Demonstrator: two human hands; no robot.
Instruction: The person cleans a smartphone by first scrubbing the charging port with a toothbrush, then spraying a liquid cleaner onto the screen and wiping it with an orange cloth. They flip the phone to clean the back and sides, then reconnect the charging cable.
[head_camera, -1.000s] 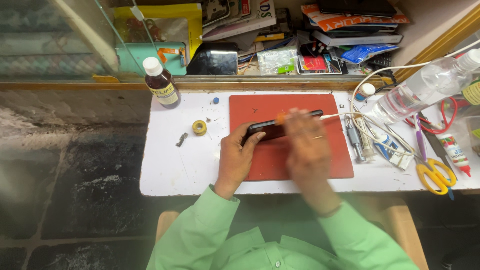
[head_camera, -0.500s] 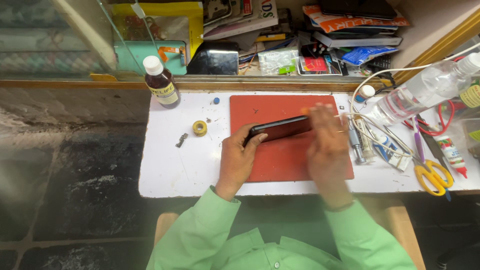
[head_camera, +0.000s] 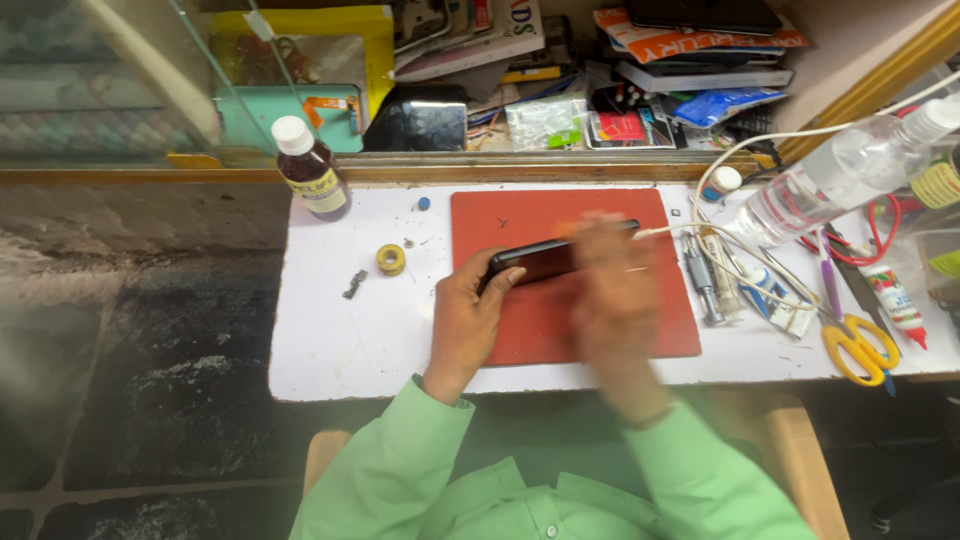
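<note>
1. Centrally, a dark phone (head_camera: 545, 262) is held on edge over the red mat (head_camera: 640, 330), which lies on the white table (head_camera: 340, 340).
2. Its left end is gripped by the left hand (head_camera: 468, 320), fingers closed around it.
3. Its right part is covered by the blurred right hand (head_camera: 612, 290); the grip cannot be told.
4. Left of the mat, a yellow tape roll (head_camera: 391, 259) and a brown bottle (head_camera: 312, 182) are seen.
5. Right of the mat, yellow scissors (head_camera: 858, 345) lie.

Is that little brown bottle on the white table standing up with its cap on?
Yes. The brown bottle stands upright at the table's back left corner, its white cap closed on top.
</note>
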